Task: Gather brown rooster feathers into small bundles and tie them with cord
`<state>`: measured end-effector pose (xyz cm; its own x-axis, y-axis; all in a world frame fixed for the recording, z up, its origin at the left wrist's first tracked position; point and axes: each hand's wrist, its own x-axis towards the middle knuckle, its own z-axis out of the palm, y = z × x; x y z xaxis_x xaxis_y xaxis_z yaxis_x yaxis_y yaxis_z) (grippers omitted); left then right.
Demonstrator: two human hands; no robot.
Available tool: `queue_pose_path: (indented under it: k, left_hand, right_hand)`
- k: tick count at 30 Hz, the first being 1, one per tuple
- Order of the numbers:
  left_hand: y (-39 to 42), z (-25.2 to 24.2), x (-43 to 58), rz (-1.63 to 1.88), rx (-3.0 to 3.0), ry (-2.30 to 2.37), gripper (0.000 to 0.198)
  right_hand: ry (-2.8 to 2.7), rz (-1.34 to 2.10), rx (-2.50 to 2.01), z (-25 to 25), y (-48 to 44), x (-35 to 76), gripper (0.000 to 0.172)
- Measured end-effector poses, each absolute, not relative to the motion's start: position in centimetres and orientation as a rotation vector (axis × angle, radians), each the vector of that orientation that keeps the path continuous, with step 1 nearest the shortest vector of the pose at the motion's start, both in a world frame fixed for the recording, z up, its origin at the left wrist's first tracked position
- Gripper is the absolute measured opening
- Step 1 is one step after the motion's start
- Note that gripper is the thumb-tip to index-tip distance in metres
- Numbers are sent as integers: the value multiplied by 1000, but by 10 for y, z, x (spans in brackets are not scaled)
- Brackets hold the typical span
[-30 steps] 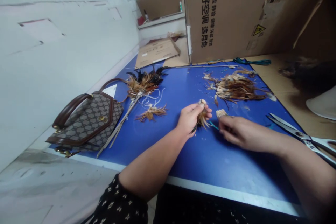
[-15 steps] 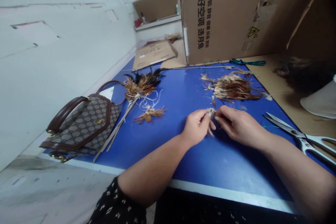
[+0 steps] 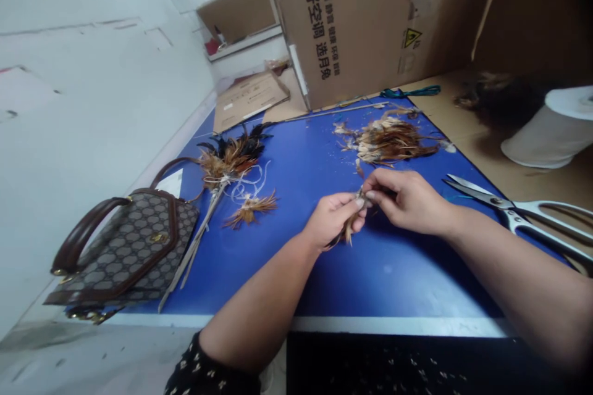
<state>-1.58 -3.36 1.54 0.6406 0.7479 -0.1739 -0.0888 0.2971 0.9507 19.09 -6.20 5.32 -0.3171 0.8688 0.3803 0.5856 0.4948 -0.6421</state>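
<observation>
Over the blue tabletop (image 3: 296, 166), my left hand (image 3: 334, 216) is closed on a small bunch of brown feathers (image 3: 347, 234), whose tips hang below the fingers. My right hand (image 3: 407, 200) pinches at the top end of that same bunch, with thumb and forefinger together; fingers hide most of what is gripped there. Just beyond my hands lies a pile of loose brown feathers (image 3: 393, 139). To the left, a small tied feather tuft (image 3: 251, 208) rests beside white string (image 3: 252, 182) and a larger bundle of brown and black feathers (image 3: 231, 160) on thin sticks (image 3: 197, 244).
Open scissors (image 3: 498, 202) lie to the right of my right hand. Behind them stands a white spool (image 3: 549, 129), near dark feathers (image 3: 500, 102). A patterned handbag (image 3: 134, 244) takes up the left edge. Large cardboard (image 3: 365, 31) stands at the back, near a teal cord (image 3: 412, 92).
The view has shifted, so everything sits further left in it. More of the feather bunch now shows below my left fingers, and my right fingertips have moved closer against its top.
</observation>
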Motion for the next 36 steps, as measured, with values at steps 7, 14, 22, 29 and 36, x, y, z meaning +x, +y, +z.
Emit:
queue_pose_path:
  k: [7, 14, 22, 29, 36]
  left_hand:
    - [-38, 25, -12, 639, 1009, 652, 36]
    - [-31, 12, -10, 790, 1077, 888, 44]
    - [-38, 11, -5, 1005, 1193, 949, 46]
    - [-44, 10, -3, 859, 1321, 906, 37]
    - [-38, 14, -10, 821, 1417, 911, 38]
  right_hand:
    - [-2001, 405, -1197, 54, -60, 194, 6]
    - [-2030, 370, -1234, 52, -60, 197, 6]
    - [-2155, 261, -1336, 36, -56, 189, 15]
    - [-2131, 372, -1253, 35, -60, 184, 11]
    - [-2262, 377, -1180, 57, -58, 211, 19]
